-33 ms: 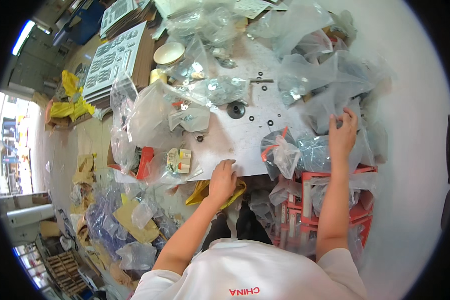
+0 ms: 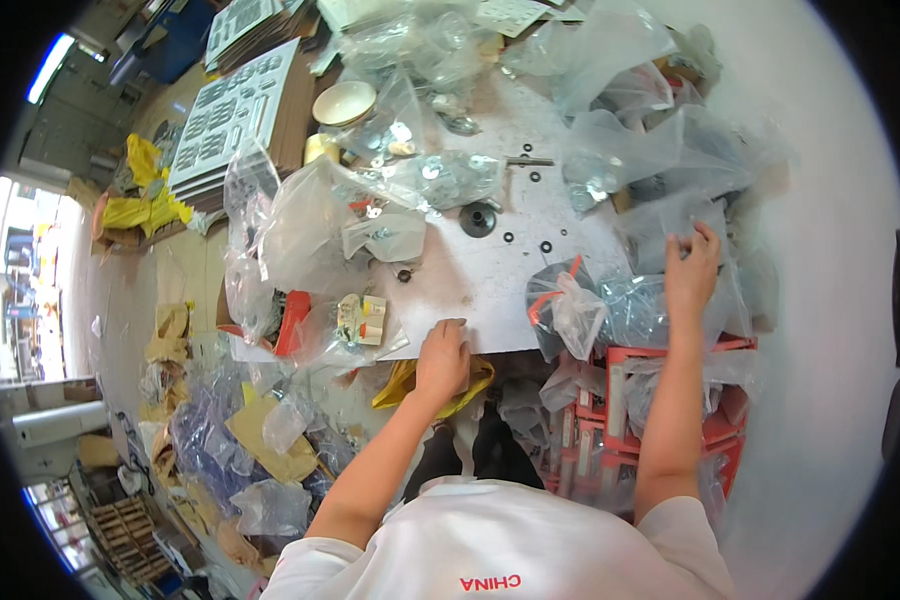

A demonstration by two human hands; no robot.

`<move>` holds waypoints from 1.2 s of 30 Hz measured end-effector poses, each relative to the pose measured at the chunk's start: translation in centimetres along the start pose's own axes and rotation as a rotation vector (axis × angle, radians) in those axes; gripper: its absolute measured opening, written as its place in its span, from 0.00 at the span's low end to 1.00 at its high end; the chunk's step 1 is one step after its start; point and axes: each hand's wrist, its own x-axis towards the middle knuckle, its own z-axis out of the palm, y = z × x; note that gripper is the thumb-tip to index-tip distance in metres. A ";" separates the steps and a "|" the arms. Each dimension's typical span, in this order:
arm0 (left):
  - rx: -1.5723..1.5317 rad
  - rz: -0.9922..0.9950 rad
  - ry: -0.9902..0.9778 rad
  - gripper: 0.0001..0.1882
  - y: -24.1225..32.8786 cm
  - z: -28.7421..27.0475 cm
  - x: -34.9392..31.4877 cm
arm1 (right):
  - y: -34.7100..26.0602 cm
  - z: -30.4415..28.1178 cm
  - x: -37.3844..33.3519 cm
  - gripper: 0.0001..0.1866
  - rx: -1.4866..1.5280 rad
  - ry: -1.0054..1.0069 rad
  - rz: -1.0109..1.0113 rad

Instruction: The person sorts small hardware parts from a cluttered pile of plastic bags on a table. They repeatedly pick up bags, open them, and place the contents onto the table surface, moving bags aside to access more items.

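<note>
My left hand rests at the front edge of the white table, fingers loosely stretched and holding nothing visible. My right hand reaches over the bags at the right, thumb and bent fingers apart. It is at a clear plastic bag; whether the fingertips touch the film I cannot tell. Just nearer lies a clear bag of metal parts, beside a knotted bag with a red tie. Mid-table are a round black flanged part, a metal pin and several small black rings.
Bags of washers and hardware crowd the left and back, with a white bowl. Stacked printed cards stand at far left. A small yellow-and-white box sits near the front. Red bins stand below the table's right side.
The view has shifted very slightly. My left hand is a touch farther left along the table edge; my right hand remains over the same bag.
</note>
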 end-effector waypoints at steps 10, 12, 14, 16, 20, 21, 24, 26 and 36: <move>0.259 -0.022 0.327 0.18 -10.2 2.7 5.7 | 0.8 1.0 2.7 0.12 -0.149 0.122 -0.093; 0.270 -0.010 0.349 0.18 -10.7 2.9 5.9 | -5.2 0.3 1.0 0.10 0.138 0.148 -0.143; 0.277 0.000 0.347 0.17 -10.9 2.9 5.9 | -12.9 -0.2 -1.5 0.10 0.388 -0.190 -0.193; 0.228 -0.024 0.319 0.17 -10.9 2.7 5.7 | -21.7 0.7 -4.9 0.13 0.625 -0.571 -0.238; 0.262 -0.145 0.321 0.20 -10.9 2.3 5.9 | -36.6 5.8 -9.1 0.24 0.960 -0.963 -0.797; 0.368 -0.139 0.382 0.21 -11.0 2.3 6.1 | -38.9 7.4 -9.1 0.23 0.799 -0.931 -0.956; 0.164 -0.232 0.155 0.29 -11.5 2.1 6.2 | -41.7 10.3 -9.2 0.20 0.391 -0.917 -1.257; 0.028 -0.309 -0.021 0.30 -11.8 2.0 6.3 | -40.7 10.7 -9.2 0.18 0.245 -1.020 -1.247; -0.035 -0.321 0.065 0.34 -11.9 2.9 5.8 | -38.9 10.8 -11.2 0.18 0.593 -0.928 -0.957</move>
